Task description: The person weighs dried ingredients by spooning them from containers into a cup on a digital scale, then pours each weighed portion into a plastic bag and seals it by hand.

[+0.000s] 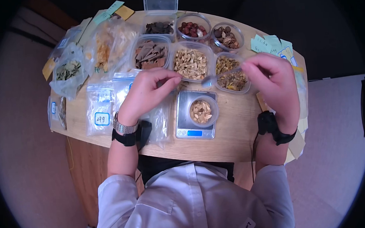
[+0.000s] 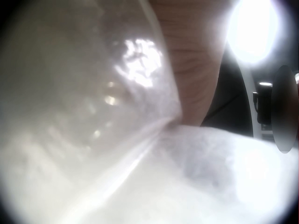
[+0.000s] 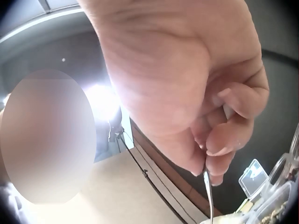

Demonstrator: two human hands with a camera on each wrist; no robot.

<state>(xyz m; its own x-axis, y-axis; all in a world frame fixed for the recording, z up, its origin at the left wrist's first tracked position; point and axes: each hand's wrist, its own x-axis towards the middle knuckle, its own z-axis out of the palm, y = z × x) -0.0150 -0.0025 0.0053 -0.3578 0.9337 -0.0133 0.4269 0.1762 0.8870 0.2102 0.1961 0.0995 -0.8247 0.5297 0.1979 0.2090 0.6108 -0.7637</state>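
Observation:
In the head view my right hand (image 1: 268, 75) is raised over the right side of the table, its fingertips and thumb pinching the thin metal handle of a spoon (image 3: 209, 193). The spoon's bowl points left, over the gap beside the tub of yellow-brown dried pieces (image 1: 234, 81). My left hand (image 1: 149, 89) has thumb and index finger pinched at the near left corner of the clear plastic container (image 1: 204, 48) of pale dried slices. Between the hands, a small round cup (image 1: 216, 112) holding some slices stands on a digital scale (image 1: 182, 114).
Behind stand containers of brown bark strips (image 1: 151, 54), dark pieces (image 1: 159, 28), red dried fruit (image 1: 193, 30) and brown nuggets (image 1: 226, 36). Clear bags (image 1: 100, 107) lie left and under my left wrist; paper slips (image 1: 271, 45) are at right. A lidded box (image 1: 161, 1) stands open.

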